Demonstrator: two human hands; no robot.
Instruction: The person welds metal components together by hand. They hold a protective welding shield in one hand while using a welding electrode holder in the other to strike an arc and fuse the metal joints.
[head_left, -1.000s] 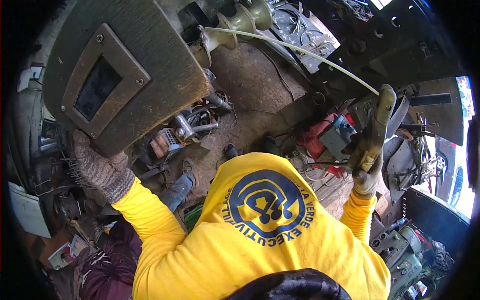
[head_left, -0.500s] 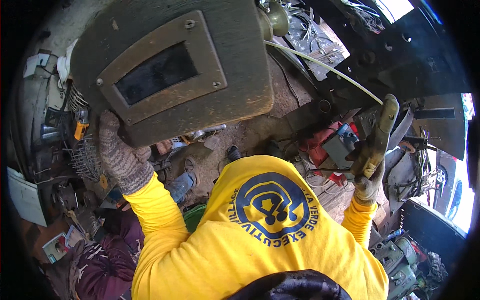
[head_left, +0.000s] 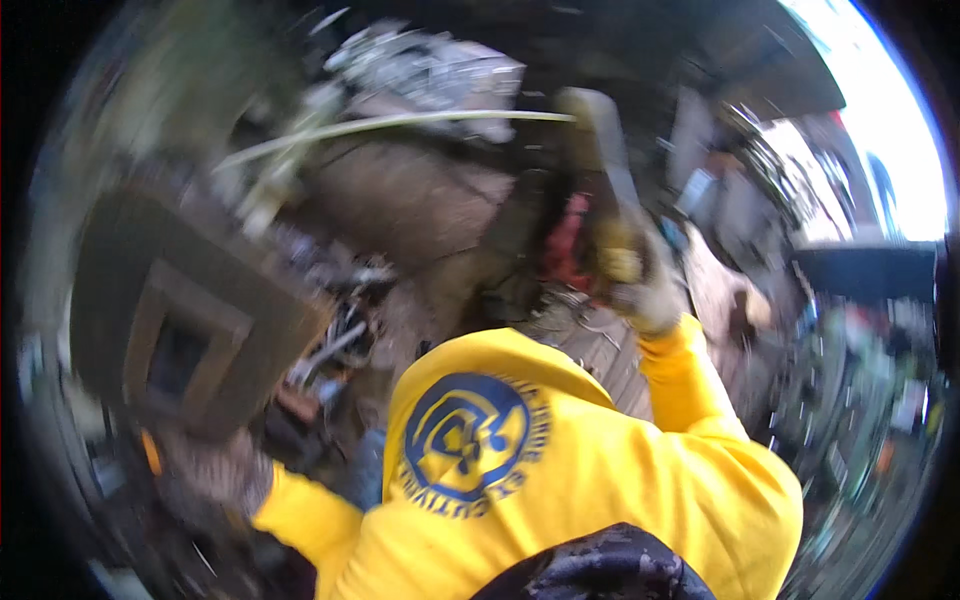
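One dark welding shield [head_left: 190,310] at left, just beyond the left hand [head_left: 225,475], gripped at its near edge, somewhat blurred. Clasped in the right hand [head_left: 650,298], well right of the shield, a rod holder [head_left: 592,118] with a pale rod [head_left: 450,117] extending left.

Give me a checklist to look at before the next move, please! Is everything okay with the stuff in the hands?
1. Dark brown, flat shield in the left hand: ok, held near its lower edge.
2. Worn, tan-brown rod holder in the right hand: ok, held.
3. Thin, pale rod at the holder's tip: ok, they meet.
4. Shield centred ahead of the yellow fabric top: not ok, off to the left.
5. Rod's far end touching anything: cannot tell, blurred.
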